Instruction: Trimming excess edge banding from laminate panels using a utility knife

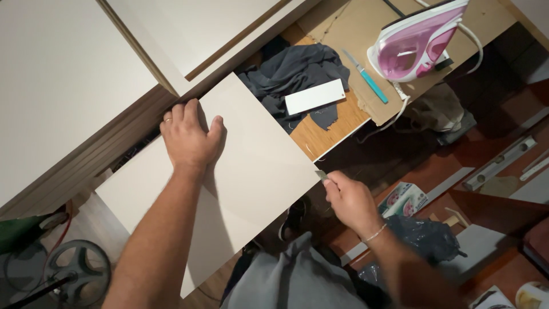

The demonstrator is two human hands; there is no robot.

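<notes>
Head view, looking down at your two hands on a white board. Your left hand (189, 137) lies palm down on the white panel (229, 183), fingers spread flat and pressing on it, clamped on nothing; it sits at about 10 o'clock from the panel's middle, near the panel's upper edge. Your right hand (350, 200) is at 3 o'clock from the panel, its fingers pinched together on a small metal blade (321, 175), whose tip touches the panel's right corner.

The panel lies tilted across the workbench (320, 134), its lower half overhanging the bench edge above your lap. At 1 o'clock from the panel a dark grey cloth (297, 71) is bunched on the bench, with a small white strip (315, 96) lying on it. Just beside the cloth, toward 2 o'clock, lies a teal-handled knife (366, 77), and beyond it a pink and white iron (417, 43) stands on brown cardboard (349, 26). Larger white boards (63, 80) lean at 11 o'clock.
</notes>
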